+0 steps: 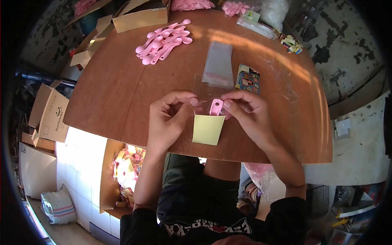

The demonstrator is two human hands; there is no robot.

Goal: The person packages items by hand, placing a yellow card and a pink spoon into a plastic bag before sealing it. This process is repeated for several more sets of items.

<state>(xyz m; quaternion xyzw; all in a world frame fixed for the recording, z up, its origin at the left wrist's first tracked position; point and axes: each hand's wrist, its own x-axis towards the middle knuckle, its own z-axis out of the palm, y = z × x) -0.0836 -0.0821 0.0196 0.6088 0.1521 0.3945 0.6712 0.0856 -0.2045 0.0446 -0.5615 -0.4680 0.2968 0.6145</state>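
Head view: left hand (168, 116) grip is clamped on one edge of the clear bag (202, 86); right hand (250, 113) grip is clamped on the opposite edge. Between them, a pink handle (216, 107) protrudes beyond the yellow card (207, 130), above the tabletop (106, 90).

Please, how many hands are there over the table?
2: the left hand is left of the pink handle, and the right hand is to its right. I see no other hand.
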